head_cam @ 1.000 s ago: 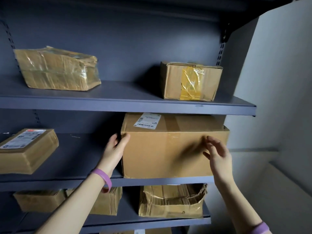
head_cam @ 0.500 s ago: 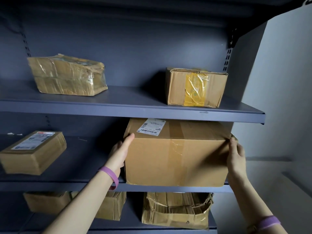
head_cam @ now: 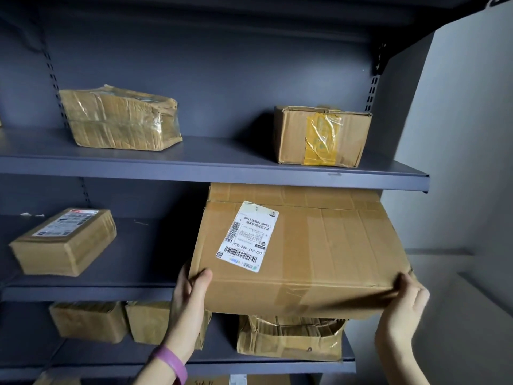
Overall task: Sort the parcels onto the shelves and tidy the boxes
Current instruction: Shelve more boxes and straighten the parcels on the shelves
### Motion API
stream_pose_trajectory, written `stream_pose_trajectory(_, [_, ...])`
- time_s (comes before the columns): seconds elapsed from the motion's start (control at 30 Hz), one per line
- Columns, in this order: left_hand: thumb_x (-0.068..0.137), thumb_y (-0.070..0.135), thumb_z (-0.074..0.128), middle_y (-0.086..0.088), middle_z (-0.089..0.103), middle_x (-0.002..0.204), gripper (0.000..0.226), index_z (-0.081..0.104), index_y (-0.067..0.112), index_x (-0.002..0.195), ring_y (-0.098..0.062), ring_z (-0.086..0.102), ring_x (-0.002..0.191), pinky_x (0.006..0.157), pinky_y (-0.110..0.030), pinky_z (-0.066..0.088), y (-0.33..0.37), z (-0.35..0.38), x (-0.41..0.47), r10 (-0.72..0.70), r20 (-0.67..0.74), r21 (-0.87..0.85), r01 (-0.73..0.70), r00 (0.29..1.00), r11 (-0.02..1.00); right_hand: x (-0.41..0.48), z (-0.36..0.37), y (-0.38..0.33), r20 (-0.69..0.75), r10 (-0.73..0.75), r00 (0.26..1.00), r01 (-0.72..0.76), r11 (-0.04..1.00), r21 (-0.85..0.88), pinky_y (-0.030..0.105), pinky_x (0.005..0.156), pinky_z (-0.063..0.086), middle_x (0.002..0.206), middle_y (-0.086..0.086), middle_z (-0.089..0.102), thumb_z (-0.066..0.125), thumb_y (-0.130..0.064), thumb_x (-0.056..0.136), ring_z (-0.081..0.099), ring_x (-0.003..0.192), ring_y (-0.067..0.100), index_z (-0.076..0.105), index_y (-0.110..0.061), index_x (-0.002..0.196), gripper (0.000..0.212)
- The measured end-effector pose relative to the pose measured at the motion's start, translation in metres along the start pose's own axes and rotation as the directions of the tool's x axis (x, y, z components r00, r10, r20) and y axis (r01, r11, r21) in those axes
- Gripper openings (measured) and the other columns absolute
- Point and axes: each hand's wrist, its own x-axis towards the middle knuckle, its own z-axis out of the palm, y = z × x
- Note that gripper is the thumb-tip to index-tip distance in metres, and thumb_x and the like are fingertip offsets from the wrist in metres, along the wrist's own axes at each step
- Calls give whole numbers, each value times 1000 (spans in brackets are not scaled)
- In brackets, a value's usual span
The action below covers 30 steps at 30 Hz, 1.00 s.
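Rack (head_cam: 222, 173): grey; the smaller parcels (head_cam: 119, 120) lie where they lay before.
Big box (head_cam: 319, 245): flat on the middle shelf (head_cam: 83, 293) half a second ago; now tipped forward, near edge out past the shelf front.
Right hand (head_cam: 408, 304): moved down; grips the near right corner.
Left hand (head_cam: 191, 290): grips the near left corner, thumb on top.
Label (head_cam: 248, 236): now faces the camera.

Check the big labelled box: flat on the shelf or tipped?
Tipped. The large box slants toward the camera, near edge overhanging the middle shelf, gripped by left hand and right hand.
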Motion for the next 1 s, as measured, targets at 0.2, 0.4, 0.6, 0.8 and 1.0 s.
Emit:
stream_pose_trajectory(0.2, [59, 64, 59, 32, 67, 100, 37, 60, 63, 96, 11, 62, 93, 79, -20, 40, -2, -3, -5, 0, 13, -12, 0, 1000, 1000, -1, -6, 3, 16, -19, 1000, 20, 999, -27, 12, 73, 31, 85, -25, 54, 45, -46, 90, 46, 98, 7, 51, -29, 93, 18])
stream_pose_trajectory(0.4, [49, 75, 61, 28, 68, 91, 43, 66, 54, 86, -4, 59, 97, 76, -27, 43, 20, 5, 14, -124, -44, -31, 122, 991, 992, 14, 13, -5, 78, -12, 997, 17, 998, -63, 31, 85, 32, 85, -19, 50, 47, -60, 86, 45, 98, 15, 44, -25, 95, 36])
stream_pose_trajectory(0.6, [57, 77, 60, 5, 56, 134, 92, 49, 30, 135, -19, 52, 122, 105, -44, 39, 45, 19, 60, -207, -16, 78, 208, 978, 975, 45, 56, -20, 130, -29, 991, 39, 996, -80, 32, 85, 33, 90, -7, 54, 50, -61, 89, 48, 96, 18, 45, -19, 101, 45])
stream_pose_trajectory(0.8, [66, 78, 59, 2, 47, 144, 96, 39, 26, 144, -21, 44, 131, 112, -48, 30, 48, 36, 95, -231, 11, 68, 230, 973, 971, 70, 88, -13, 176, -41, 983, 59, 993, -98, 30, 87, 32, 103, 2, 52, 48, -58, 93, 47, 97, 18, 44, -16, 106, 44])
stream_pose_trajectory(1.0, [52, 82, 59, 3, 47, 144, 108, 39, 29, 144, -21, 44, 132, 113, -50, 29, 42, 40, 104, -240, 32, 72, 237, 970, 969, 80, 102, -5, 104, -51, 993, 61, 993, -96, 30, 88, 33, 107, 3, 54, 45, -60, 93, 49, 99, 19, 44, -16, 103, 45])
